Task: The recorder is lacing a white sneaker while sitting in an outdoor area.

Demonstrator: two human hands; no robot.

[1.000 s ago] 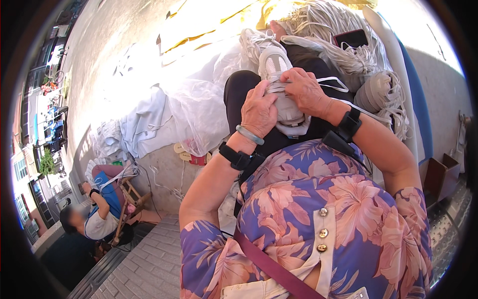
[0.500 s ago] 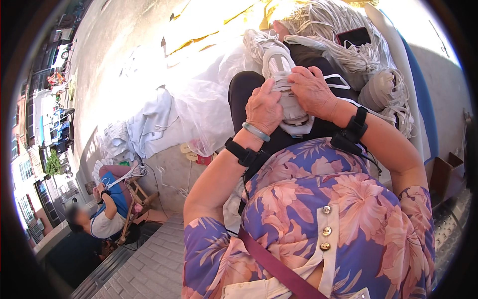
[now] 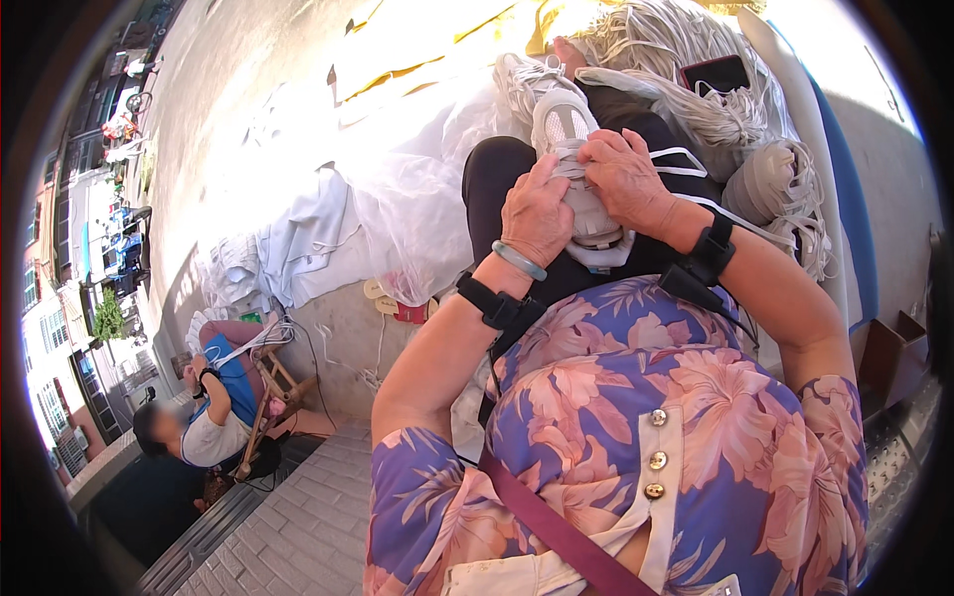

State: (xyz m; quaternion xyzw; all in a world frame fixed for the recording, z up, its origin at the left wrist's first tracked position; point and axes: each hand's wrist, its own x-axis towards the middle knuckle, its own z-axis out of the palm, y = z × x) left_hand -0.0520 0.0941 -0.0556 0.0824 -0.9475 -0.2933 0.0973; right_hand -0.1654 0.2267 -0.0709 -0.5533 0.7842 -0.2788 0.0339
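Fingers of the left hand [image 3: 537, 214] and the right hand [image 3: 626, 179] are closed on a white sneaker [image 3: 576, 169] lying on the lap. Near the shoe lie bundles of white laces [image 3: 696, 99] with a dark phone [image 3: 715, 72] on top. Another person [image 3: 214, 407] sits apart, lower left.

Harsh sunlight overexposes the top; fisheye edges bend, corners black

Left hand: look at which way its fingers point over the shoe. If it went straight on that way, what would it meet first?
The left hand lies on the grey-white shoe, fingers pointing up toward its toe. Going straight on, it would probably slide along the shoe first, then meet the heap of white cords beyond; depth is unclear.
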